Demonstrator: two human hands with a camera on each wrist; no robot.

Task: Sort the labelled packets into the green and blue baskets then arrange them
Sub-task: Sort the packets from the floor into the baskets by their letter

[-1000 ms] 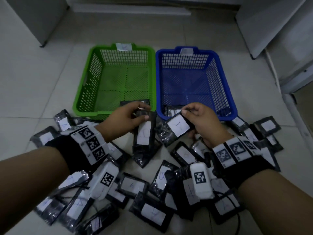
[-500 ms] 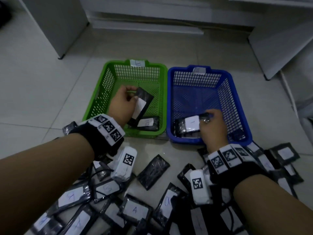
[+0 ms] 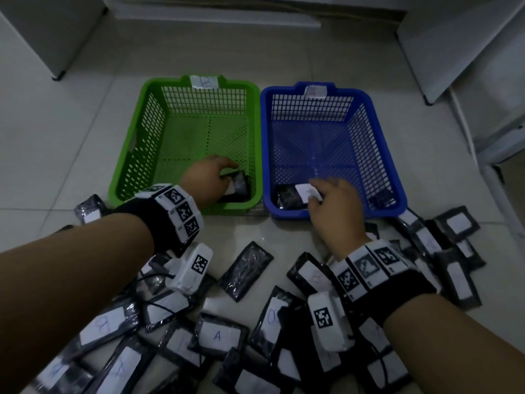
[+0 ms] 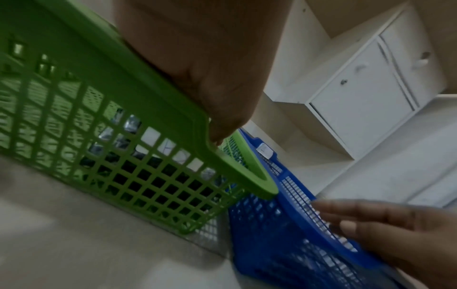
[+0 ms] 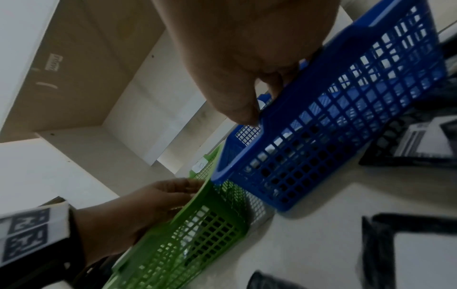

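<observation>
Placement is the step in hand: I have both hands down in the near ends of the two baskets, each at a packet. My left hand (image 3: 205,177) is in the near right corner of the green basket (image 3: 136,155), fingers on a black packet (image 3: 238,186) lying there; whether they pinch it or only rest on it I cannot tell. My right hand (image 3: 335,206) reaches over the near rim of the blue basket (image 3: 380,155), fingers nearly straight and spread on a packet's white label (image 3: 305,191), gripping nothing that I can see. A further dark packet (image 3: 380,199) lies in the blue basket's near right corner. Most of both floors is bare mesh. In my judgement the next move calls for lifting both hands clear and picking from the unsorted pile (image 3: 221,336) on the floor by reading each letter.
</observation>
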